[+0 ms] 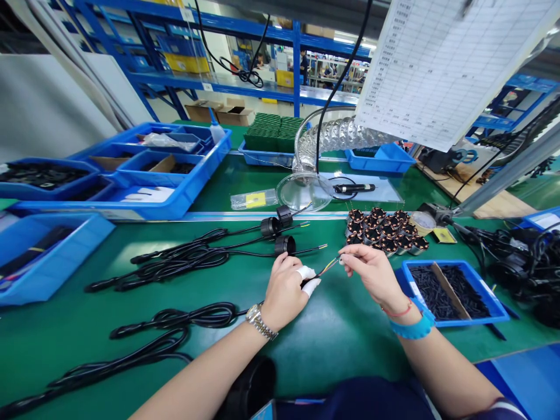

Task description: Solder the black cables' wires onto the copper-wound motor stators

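My left hand (285,287), with white covers on two fingers, is closed round a black cable near its stripped end. Thin coloured wires (329,266), yellow and red among them, stick out from that end. At their tips, my right hand (371,275) is closed in a pinch; what exactly lies between finger and thumb is partly hidden. The rest of this cable seems to run back under my left wrist to a looped bundle (214,315). Just beyond my left hand stands a black threaded ring (285,245), with another cable passing through it.
More coiled cables (175,265) lie to the left. Copper-wound coils (385,230) stand in rows beyond my right hand, near a blue tray (455,318) of small black sleeves. A clear round disc (305,192) and a silver duct (336,137) stand ahead. Blue bins (175,201) line the left.
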Motion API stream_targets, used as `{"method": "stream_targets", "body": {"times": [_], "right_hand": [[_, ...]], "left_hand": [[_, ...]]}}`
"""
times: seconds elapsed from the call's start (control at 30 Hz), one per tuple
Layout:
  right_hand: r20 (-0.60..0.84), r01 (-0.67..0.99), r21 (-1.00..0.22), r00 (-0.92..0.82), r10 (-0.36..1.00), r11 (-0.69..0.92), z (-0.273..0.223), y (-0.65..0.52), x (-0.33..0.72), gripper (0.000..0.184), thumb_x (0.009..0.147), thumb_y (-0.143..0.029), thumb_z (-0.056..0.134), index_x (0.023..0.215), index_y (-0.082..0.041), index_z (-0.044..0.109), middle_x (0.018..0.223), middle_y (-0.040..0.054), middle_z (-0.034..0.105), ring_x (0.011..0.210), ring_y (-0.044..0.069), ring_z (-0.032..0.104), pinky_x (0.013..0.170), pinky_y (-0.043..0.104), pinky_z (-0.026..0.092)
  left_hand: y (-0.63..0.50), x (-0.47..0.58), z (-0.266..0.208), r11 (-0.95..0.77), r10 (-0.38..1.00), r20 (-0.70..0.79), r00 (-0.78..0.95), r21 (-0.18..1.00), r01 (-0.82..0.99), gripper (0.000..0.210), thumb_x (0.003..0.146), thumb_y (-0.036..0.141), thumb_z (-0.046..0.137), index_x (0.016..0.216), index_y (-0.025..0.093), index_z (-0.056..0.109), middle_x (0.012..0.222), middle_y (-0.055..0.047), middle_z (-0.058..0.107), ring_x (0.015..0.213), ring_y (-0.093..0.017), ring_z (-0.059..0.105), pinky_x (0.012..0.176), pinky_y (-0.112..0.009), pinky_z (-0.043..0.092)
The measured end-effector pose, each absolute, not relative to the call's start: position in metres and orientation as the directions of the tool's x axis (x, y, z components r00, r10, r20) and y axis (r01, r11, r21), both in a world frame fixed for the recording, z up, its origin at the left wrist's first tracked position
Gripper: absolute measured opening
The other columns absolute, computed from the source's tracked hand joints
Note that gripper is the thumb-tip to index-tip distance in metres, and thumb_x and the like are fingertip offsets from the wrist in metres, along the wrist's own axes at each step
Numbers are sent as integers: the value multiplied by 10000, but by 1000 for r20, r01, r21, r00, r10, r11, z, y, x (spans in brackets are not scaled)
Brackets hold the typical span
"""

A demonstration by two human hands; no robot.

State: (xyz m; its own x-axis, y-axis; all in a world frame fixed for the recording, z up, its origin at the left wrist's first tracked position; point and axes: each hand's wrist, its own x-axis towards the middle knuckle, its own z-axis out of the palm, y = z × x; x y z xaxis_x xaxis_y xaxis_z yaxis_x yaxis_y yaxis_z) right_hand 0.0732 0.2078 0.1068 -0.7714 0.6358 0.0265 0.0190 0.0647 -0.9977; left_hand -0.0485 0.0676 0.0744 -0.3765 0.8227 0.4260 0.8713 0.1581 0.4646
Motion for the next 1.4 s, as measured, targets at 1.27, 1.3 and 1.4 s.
{"method": "stream_targets", "body": {"times": [1.27,1.3,1.4], "right_hand": [[-99,199,-971,-844,527,136,111,216,73,145,700,-279,616,752,-144,628,583,-21,561,458,54,448,453,194,352],[-116,201,-974,-834,540,102,109,218,73,144,693,-278,622,746,-144,622,581,-23,560,451,52,447,446,192,351],[-185,207,-978,-817,546,-21,103,221,72,143,668,-271,642,724,-142,614,552,-33,552,420,47,442,421,188,347]], "left_hand": [[67,-49,73,145,803,465,-373,454,879,83,730,263,612,744,196,659,633,-17,614,719,-170,524,921,-460,335],[67,-49,73,144,801,468,-373,454,879,85,731,265,611,746,196,660,635,-18,614,720,-171,525,921,-460,336],[67,-50,71,138,796,482,-366,443,886,92,737,267,604,757,199,662,645,-22,611,728,-173,529,924,-458,337]]}}
